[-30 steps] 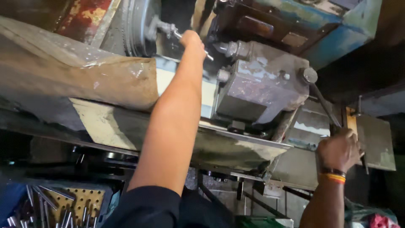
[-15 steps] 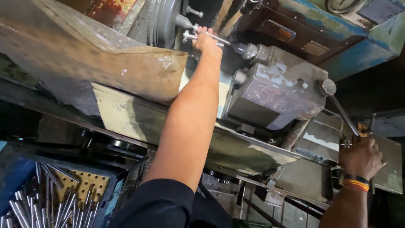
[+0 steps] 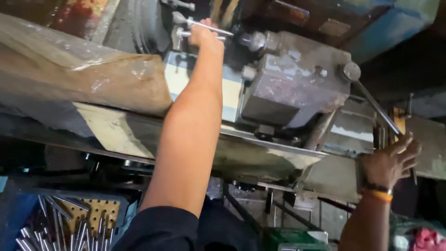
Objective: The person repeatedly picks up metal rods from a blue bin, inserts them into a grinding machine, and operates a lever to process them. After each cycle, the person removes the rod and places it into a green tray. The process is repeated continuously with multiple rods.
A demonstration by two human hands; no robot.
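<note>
My left hand (image 3: 203,35) reaches up and far forward, closed around a thin metal T-handle key (image 3: 211,27) that sticks into the dark round chuck (image 3: 139,25) of a lathe. My right hand (image 3: 389,162) is low at the right, fingers wrapped on the end of a long steel lever (image 3: 376,109) that runs up to a round pivot on the grey rusty tailstock block (image 3: 297,86). An orange band circles that wrist.
A brown worn cover (image 3: 79,74) lies over the left of the machine bed. A blue bin of shiny metal rods (image 3: 55,223) sits at the lower left. Blue machine casing (image 3: 390,28) shows at the top right, a green object (image 3: 288,237) at the bottom.
The view has shifted, so both hands sit further right and lower in frame. My left hand stays on the key at the chuck; my right hand stays on the lever's end.
</note>
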